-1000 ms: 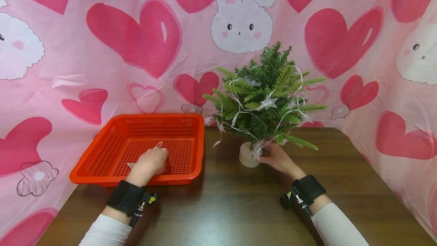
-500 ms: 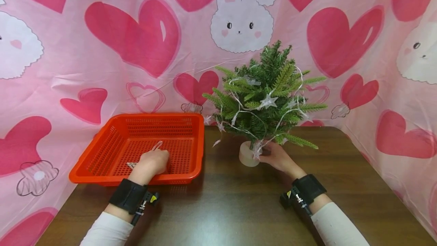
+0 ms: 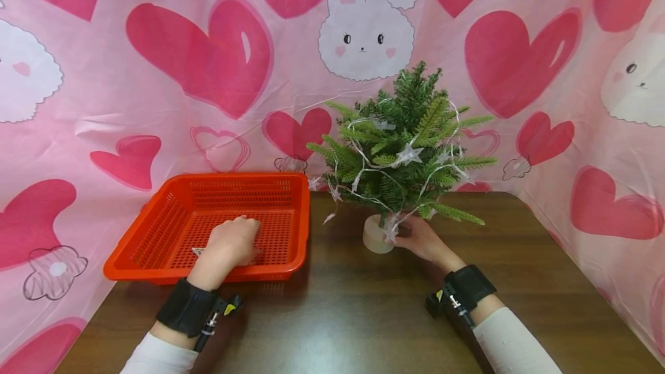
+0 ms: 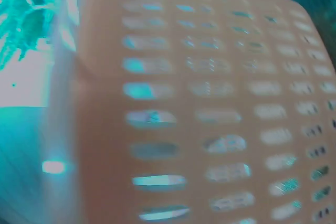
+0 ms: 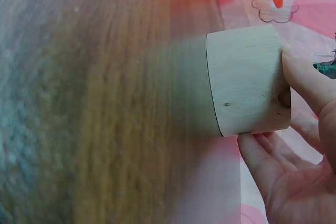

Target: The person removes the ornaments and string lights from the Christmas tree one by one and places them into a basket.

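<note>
My left hand (image 3: 231,242) reaches down into an orange plastic basket (image 3: 303,229), back of the hand up. Its fingertips are hidden, and I cannot tell what they hold. A small pale, clear-looking piece (image 3: 256,255) shows beside them, and a silvery bit (image 3: 197,251) lies on the basket floor by the wrist. My right hand (image 3: 419,238) holds the round wooden base (image 5: 247,82) of a small artificial Christmas tree (image 3: 405,143), thumb on one side and fingers on the other. A string of clear star lights (image 3: 408,154) winds around the branches; one star hangs before the base.
The basket stands on the left of a brown wooden table (image 3: 332,316), with the tree to its right. Behind them hangs a pink cloth (image 3: 296,45) with hearts and rabbits. In the left wrist view the perforated basket wall (image 4: 184,98) fills most of the frame.
My left hand has shifted slightly up and away inside the basket; the clear loop that showed beyond its knuckles is now out of sight. The right hand and the tree stay put.
</note>
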{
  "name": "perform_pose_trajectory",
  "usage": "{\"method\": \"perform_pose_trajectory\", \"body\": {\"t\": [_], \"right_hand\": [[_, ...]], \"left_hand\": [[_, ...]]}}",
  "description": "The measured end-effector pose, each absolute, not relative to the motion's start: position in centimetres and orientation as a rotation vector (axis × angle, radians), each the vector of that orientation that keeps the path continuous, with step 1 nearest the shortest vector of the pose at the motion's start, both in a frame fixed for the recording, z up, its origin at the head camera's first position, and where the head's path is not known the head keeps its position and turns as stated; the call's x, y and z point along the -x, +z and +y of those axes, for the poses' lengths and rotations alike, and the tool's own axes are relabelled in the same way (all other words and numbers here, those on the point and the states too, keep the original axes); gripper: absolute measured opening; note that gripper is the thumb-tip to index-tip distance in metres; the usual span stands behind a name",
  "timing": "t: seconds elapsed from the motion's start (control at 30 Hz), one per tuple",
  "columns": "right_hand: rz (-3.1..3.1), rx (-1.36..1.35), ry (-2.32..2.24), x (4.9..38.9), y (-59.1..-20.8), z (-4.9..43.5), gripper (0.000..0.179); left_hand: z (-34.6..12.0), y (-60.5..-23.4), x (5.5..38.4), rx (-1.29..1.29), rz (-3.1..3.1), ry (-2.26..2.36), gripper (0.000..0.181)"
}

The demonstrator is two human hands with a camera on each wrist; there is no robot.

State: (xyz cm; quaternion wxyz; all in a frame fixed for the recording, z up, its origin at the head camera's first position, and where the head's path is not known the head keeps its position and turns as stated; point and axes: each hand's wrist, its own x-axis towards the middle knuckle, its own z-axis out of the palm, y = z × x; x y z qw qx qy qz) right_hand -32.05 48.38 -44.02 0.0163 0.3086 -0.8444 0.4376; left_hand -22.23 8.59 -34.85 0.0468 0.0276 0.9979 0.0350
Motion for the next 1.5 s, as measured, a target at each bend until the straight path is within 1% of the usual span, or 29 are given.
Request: {"method": "perform_pose_trajectory", "body": {"t": [0.1, 0.2, 0.3, 0.43, 0.53, 0.73, 0.9, 1.03, 1.2, 1.33, 1.43, 1.5], "right_hand": [[-2.608, -0.961, 1.334, 32.1, -44.0, 48.3, 0.039], [-2.601, -0.96, 1.316, 32.1, -44.0, 48.3, 0.037], [-2.587, -0.966, 1.323, 32.2, -44.0, 48.3, 0.039], [-2.579, -0.964, 1.326, 32.2, -44.0, 48.5, 0.042], [-2.593, -0.976, 1.301, 32.4, -44.0, 48.6, 0.042], [-2.624, -1.017, 1.353, 32.5, -44.0, 48.9, 0.045], [-2.608, -1.036, 1.467, 32.4, -44.2, 49.1, 0.047], [-2.62, -1.011, 1.53, 32.4, -44.4, 49.1, 0.048], [-2.662, -0.971, 1.567, 32.2, -44.2, 48.9, 0.049], [-2.65, -0.911, 1.674, 31.8, -44.2, 48.4, 0.052], [-2.581, -0.965, 1.709, 31.5, -44.3, 47.9, 0.055], [-2.551, -1.0, 1.631, 31.3, -44.5, 47.5, 0.058]], "left_hand": [[8.9, -34.4, 21.9, -0.144, 3.168, 0.234, 0.029], [9.5, -34.0, 21.5, -0.219, 3.273, 0.404, 0.03], [10.5, -33.6, 21.2, -0.319, 3.334, 0.604, 0.031], [11.8, -33.3, 20.9, -0.459, 3.36, 0.891, 0.026], [12.8, -33.3, 20.7, -0.541, 3.359, 1.062, 0.026], [14.7, -33.9, 20.7, -0.631, 3.315, 1.256, 0.029], [16.7, -34.6, 20.5, -0.714, 3.244, 1.395, 0.024], [18.4, -35.2, 20.4, -0.697, 3.207, 1.378, 0.025], [20.2, -35.7, 20.6, -0.601, 3.176, 1.335, 0.035], [21.4, -36.0, 21.1, -0.589, 3.146, 1.363, 0.038], [22.1, -36.2, 21.5, -0.587, 3.131, 1.382, 0.037], [22.4, -36.4, 21.7, -0.575, 3.111, 1.404, 0.034]]}}
